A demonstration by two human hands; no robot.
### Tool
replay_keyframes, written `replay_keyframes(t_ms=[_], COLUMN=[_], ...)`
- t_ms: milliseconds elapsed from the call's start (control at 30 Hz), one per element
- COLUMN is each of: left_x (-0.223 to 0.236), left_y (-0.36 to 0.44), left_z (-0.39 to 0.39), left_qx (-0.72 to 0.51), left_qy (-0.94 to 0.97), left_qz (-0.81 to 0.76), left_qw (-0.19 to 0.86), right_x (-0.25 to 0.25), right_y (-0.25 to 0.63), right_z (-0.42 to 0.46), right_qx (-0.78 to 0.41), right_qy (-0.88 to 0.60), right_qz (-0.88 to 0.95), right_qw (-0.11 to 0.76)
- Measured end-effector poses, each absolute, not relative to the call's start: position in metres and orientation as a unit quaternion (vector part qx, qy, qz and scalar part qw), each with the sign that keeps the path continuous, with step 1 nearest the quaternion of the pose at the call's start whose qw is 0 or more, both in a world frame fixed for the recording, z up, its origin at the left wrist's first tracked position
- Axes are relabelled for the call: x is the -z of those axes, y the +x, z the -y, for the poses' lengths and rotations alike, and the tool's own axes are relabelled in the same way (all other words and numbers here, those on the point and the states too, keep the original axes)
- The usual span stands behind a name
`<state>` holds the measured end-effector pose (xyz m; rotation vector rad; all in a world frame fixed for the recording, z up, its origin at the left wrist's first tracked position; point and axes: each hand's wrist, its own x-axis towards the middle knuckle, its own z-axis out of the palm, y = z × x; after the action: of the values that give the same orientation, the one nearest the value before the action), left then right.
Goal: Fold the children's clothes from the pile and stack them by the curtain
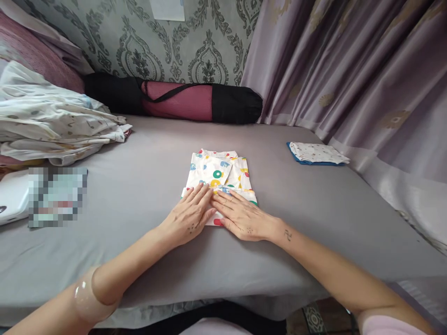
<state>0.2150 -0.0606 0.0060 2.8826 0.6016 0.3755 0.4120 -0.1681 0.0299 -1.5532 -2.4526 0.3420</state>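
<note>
Wallpaper: grey with a dark damask pattern, across the back; pale sheet of paper on it at the top edge.
Curtain: lilac with gold flower motifs, hanging in folds along the right.
Grey sheet: spread over the whole surface, lightly creased.
Roll bag: black ends, pink mesh middle, black strap; lying lengthwise at the foot of the wallpaper.
Printed garment: white with blue, green, yellow and red motifs; folded into a small bundle at the middle of the grey sheet, a turned-over band across its near part, under both hands.
Left hand: palm down on the near left part of the garment; grip spread flat, fingers straight and close together; clear band around the forearm.
Right hand: palm down on the near right part; grip likewise flat, fingers extended, tips just beside the left hand; rings on the fingers.
Right side: white printed cloth, folded, on top of a blue cloth, near the curtain.
Left side: heaped clothes, pale and patterned; white object nearer, beside a pixelated item too blurred to identify.
</note>
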Motion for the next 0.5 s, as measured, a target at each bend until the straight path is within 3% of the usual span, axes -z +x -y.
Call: replay_keyframes(t_ms=[267,500], left_x=[0.011,0.006], left_y=[0.194,0.173], left_z=[0.057,0.065], left_qx=[-0.093,-0.098], left_qy=[0.965,0.959], left_qz=[-0.239,-0.261], left_qw=[0.061,0.05], right_x=[-0.024,-0.033], right_y=[0.43,0.459], right_z=[0.172,0.176], right_qx=[-0.181,-0.161], right_qy=[-0.521,-0.538], right_qz=[0.829,0.824], right_qw=[0.094,0.082])
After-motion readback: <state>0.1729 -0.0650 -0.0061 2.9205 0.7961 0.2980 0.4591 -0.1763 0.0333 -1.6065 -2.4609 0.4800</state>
